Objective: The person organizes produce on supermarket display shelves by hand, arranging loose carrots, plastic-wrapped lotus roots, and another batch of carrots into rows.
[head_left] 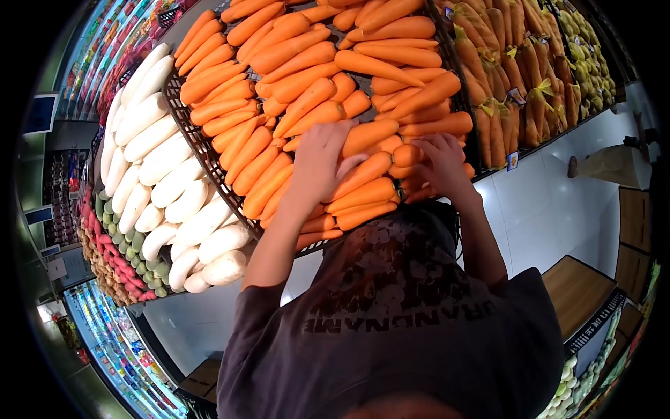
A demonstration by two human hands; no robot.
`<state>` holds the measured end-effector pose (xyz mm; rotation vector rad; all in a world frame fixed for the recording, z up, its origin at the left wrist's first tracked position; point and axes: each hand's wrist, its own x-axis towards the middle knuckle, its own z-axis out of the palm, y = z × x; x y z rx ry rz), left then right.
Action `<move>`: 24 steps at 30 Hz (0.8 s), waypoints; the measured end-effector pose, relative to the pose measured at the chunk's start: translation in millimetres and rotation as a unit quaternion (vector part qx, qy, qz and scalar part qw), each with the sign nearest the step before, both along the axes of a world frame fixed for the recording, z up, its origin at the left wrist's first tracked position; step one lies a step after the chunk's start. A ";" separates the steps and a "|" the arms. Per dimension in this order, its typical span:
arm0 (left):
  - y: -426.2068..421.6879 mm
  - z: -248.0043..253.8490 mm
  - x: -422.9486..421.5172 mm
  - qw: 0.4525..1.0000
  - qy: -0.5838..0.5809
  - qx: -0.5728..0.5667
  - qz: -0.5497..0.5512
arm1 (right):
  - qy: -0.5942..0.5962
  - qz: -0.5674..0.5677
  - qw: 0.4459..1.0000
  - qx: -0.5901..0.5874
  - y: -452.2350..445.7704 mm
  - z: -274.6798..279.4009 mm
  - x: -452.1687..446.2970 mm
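Item 1: L hand (322, 157), bare. On my feed it's palm-down on the heap, fingers bent w/ tips partly hidden, thumb spread out to the R. Gap looks part open; can't tell from my end if it has a firm hold on anything.

Item 2: R hand (441, 164), bare. Fingers curled down over the carrots at the R side of the heap, partly hidden; I can't tell how far apart they are or if they grip.

Item 3: thick carrot (370, 137), qty 1, orange. Lies on top of the heap btwn both hands, slightly tilted; L end right at the L fingers, R end near the R fingertips.

Item 4: end-on carrot (406, 155), qty 1. Blunt end faces my cam; just beside the R fingers, below the R end of item 3.

Item 5: black crate (198, 153), lattice wall, full of loose carrots in rough rows. Both hands over its near part.

Item 6: white radishes (167, 160), piled L of crate.

Item 7: bagged carrots (537, 70), yellow ties, R of crate.

Item 8: dark shirt (398, 300), printed, bottom ctr of my view, btwn the forearms.
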<state>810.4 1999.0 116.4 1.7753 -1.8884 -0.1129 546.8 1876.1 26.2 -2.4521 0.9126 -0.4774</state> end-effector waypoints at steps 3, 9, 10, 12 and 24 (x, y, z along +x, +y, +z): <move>23.8 -38.6 -1.4 0.989 -0.098 0.102 0.048 | 0.003 0.015 1.000 0.016 -1.7 4.4 2.9; 33.7 -70.2 -9.0 0.986 -0.063 0.092 0.126 | 0.020 0.034 0.999 0.010 -5.7 26.7 14.4; 31.8 -71.5 -9.7 0.987 -0.024 0.078 0.138 | 0.013 0.043 0.999 0.000 -7.5 28.3 18.6; 32.5 -78.2 -13.1 0.986 -0.034 0.075 0.148 | 0.005 0.057 0.998 -0.011 -9.8 32.5 30.5; 48.5 -71.3 18.6 0.968 -0.030 -0.024 0.248 | 0.006 0.042 0.997 0.065 8.3 18.4 161.9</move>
